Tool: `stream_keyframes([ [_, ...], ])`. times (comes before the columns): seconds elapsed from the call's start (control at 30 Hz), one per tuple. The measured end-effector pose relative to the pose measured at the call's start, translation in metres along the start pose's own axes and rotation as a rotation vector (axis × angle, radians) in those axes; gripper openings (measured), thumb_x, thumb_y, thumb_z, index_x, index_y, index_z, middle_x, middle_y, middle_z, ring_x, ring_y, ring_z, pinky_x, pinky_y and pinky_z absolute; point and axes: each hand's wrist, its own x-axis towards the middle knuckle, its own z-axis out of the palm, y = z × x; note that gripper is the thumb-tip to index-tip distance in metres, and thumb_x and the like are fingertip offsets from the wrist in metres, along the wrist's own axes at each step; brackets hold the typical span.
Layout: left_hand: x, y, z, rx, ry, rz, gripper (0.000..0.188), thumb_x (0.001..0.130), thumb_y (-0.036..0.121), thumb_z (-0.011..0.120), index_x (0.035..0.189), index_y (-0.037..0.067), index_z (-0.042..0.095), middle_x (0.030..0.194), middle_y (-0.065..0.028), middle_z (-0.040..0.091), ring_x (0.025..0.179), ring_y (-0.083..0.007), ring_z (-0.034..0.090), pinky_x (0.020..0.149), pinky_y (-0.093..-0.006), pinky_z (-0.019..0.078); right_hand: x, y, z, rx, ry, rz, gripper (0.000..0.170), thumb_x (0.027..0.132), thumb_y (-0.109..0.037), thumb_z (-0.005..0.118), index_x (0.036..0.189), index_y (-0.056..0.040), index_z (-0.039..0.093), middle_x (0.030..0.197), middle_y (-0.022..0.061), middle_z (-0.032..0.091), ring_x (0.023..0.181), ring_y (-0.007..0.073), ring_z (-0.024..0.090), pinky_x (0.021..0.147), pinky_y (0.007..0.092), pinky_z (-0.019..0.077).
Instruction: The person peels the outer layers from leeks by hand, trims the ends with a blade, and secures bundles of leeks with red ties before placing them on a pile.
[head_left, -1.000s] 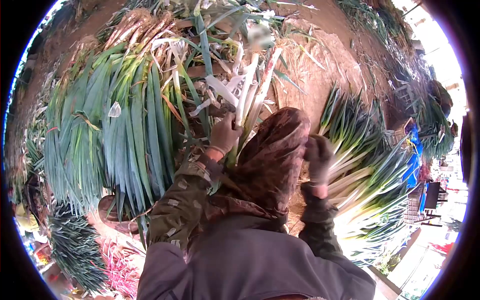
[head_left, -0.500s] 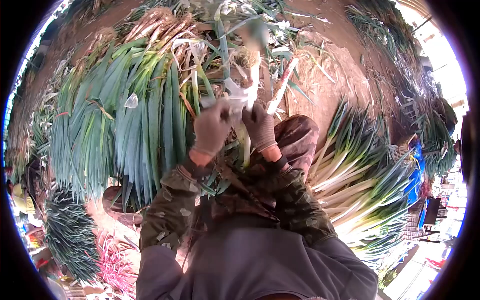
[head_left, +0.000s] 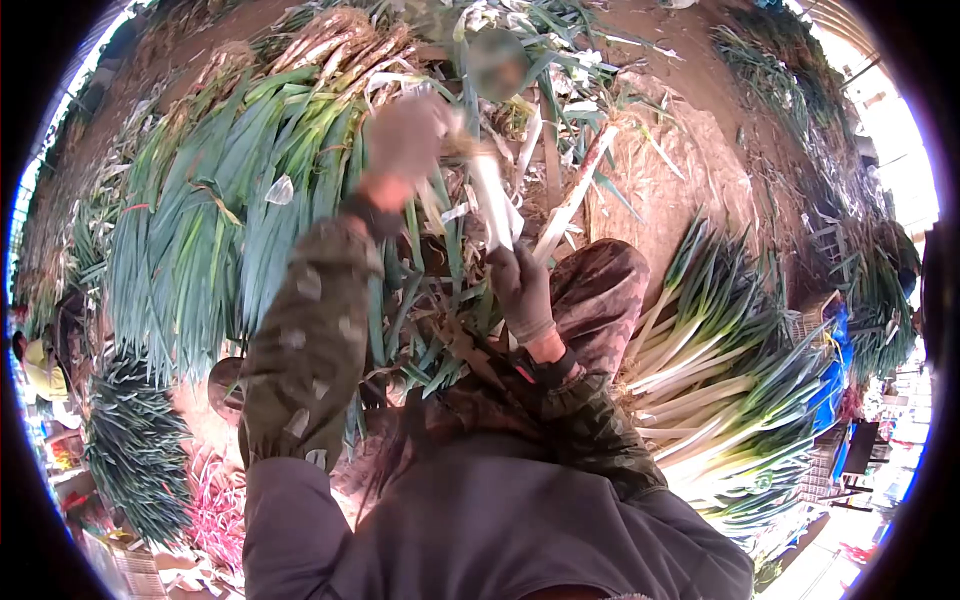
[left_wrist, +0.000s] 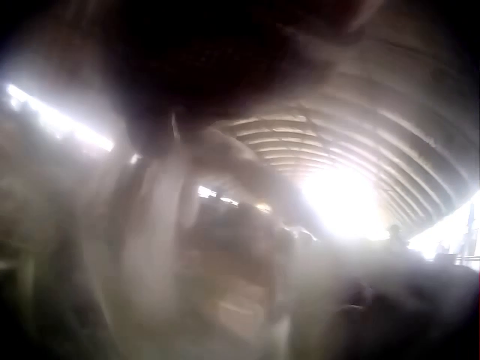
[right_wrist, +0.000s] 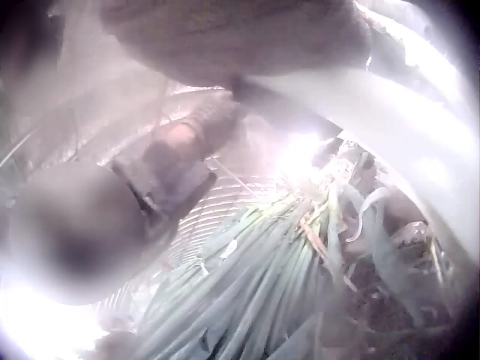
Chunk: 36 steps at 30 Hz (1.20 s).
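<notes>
In the head view my gloved right hand grips a white leek stalk, whose upper end leans left. My left hand, blurred, is raised beside the stalk's root end; whether its fingers hold anything cannot be told. A second pale stalk lies against the camouflage-clad knee. The right wrist view shows the dark glove over the broad white stalk, with the left forearm beyond. The left wrist view is too blurred to make out the fingers.
A thick pile of green leeks lies at the left, roots upward. White-stemmed leeks are spread at the right. Loose leaves and peelings cover the ground ahead, beside a brown sheet. Darker bundled greens stand at lower left.
My right hand came from beside the knee to grip the stalk. My left hand left its grip low on the stalk and moved up and left. The stalk's top has tipped left.
</notes>
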Motion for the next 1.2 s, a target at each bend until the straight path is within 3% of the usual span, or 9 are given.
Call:
stream_keyframes([
  [0.1, 0.066, -0.029, -0.078, 0.541, 0.095, -0.363, 0.016, 0.095, 0.016, 0.057, 0.094, 0.013, 0.073, 0.090, -0.0017, 0.072, 0.072, -0.0131, 0.067, 0.064, -0.0312, 0.0546, -0.006, -0.014, -0.012, 0.282, 0.008, 0.218, 0.030, 0.106, -0.028, 0.045, 0.093, -0.0032, 0.056, 0.065, -0.0021, 0.047, 0.054, 0.0067, 0.043, 0.049, 0.0233, 0.0346],
  [0.17, 0.071, -0.012, -0.085, 0.716, -0.331, -0.205, 0.027, 0.094, 0.029, 0.063, 0.111, 0.011, 0.071, 0.092, -0.0037, 0.073, 0.081, -0.0188, 0.069, 0.071, -0.0384, 0.0559, 0.006, 0.004, -0.023, 0.322, 0.005, 0.243, 0.034, 0.106, -0.033, 0.045, 0.091, -0.0046, 0.056, 0.064, -0.0020, 0.047, 0.051, 0.0074, 0.043, 0.045, 0.0236, 0.0340],
  [0.3, 0.004, 0.061, -0.032, 0.020, -0.588, -0.158, 0.097, 0.075, 0.059, 0.076, 0.146, 0.003, 0.042, 0.130, -0.0211, 0.060, 0.108, -0.0232, 0.064, 0.094, -0.0359, 0.0526, 0.022, 0.006, -0.029, 0.432, -0.012, 0.318, 0.042, 0.105, -0.041, 0.047, 0.091, -0.0038, 0.059, 0.064, -0.0002, 0.048, 0.050, 0.0106, 0.048, 0.045, 0.0243, 0.0380],
  [0.5, -0.027, 0.070, 0.027, -0.780, -0.692, -0.278, 0.038, 0.085, 0.016, 0.075, 0.116, -0.002, 0.063, 0.095, -0.0076, 0.067, 0.070, -0.0133, 0.064, 0.063, -0.0286, 0.0544, 0.013, 0.002, -0.037, 0.521, -0.164, 0.367, 0.043, 0.104, -0.043, 0.049, 0.090, -0.0036, 0.060, 0.063, -0.0010, 0.050, 0.049, 0.0096, 0.046, 0.046, 0.0245, 0.0371],
  [0.6, 0.004, 0.049, 0.014, -0.611, -0.382, -0.339, 0.020, 0.083, 0.013, 0.071, 0.101, 0.007, 0.074, 0.080, -0.0076, 0.067, 0.062, -0.0115, 0.060, 0.052, -0.0273, 0.0509, 0.006, -0.011, -0.041, 0.480, -0.205, 0.376, 0.043, 0.105, -0.043, 0.048, 0.088, -0.0042, 0.059, 0.061, -0.0014, 0.048, 0.048, 0.0083, 0.043, 0.047, 0.0231, 0.0353],
  [0.7, 0.056, 0.031, -0.018, -0.482, 0.353, -0.625, 0.020, 0.092, 0.005, 0.061, 0.109, 0.007, 0.071, 0.082, -0.0090, 0.068, 0.055, -0.0139, 0.061, 0.042, -0.0265, 0.0492, -0.008, -0.010, -0.055, 0.498, -0.015, 0.197, 0.044, 0.105, -0.041, 0.048, 0.085, -0.0036, 0.059, 0.059, -0.0012, 0.048, 0.045, 0.0085, 0.044, 0.043, 0.0238, 0.0355],
  [0.87, 0.045, 0.040, 0.027, 0.628, -0.172, -0.157, 0.038, 0.088, 0.016, 0.067, 0.125, 0.009, 0.059, 0.080, -0.0102, 0.069, 0.073, -0.0256, 0.069, 0.065, -0.0400, 0.0557, 0.029, 0.037, -0.088, 0.640, 0.570, 0.249, 0.026, 0.099, -0.027, 0.062, 0.082, -0.0068, 0.059, 0.060, -0.0008, 0.051, 0.041, 0.0125, 0.048, 0.035, 0.0278, 0.0390],
  [0.93, 0.027, 0.066, 0.070, 0.243, -0.462, -0.165, 0.062, 0.083, 0.035, 0.072, 0.133, 0.003, 0.054, 0.096, -0.0196, 0.068, 0.088, -0.0252, 0.071, 0.072, -0.0366, 0.0573, 0.035, 0.013, -0.091, 0.589, 0.545, 0.328, 0.021, 0.096, -0.022, 0.066, 0.083, -0.0066, 0.060, 0.061, -0.0008, 0.053, 0.042, 0.0120, 0.049, 0.036, 0.0275, 0.0393],
  [1.2, 0.001, 0.095, 0.210, 0.143, -0.289, -0.136, 0.031, 0.082, 0.028, 0.069, 0.102, 0.005, 0.065, 0.083, -0.0204, 0.069, 0.078, -0.0385, 0.068, 0.073, -0.0482, 0.0536, 0.047, 0.048, -0.093, 0.440, 0.522, 0.407, 0.028, 0.091, -0.014, 0.069, 0.112, 0.0036, 0.063, 0.078, 0.0055, 0.066, 0.062, 0.0161, 0.064, 0.053, 0.0271, 0.0510],
])
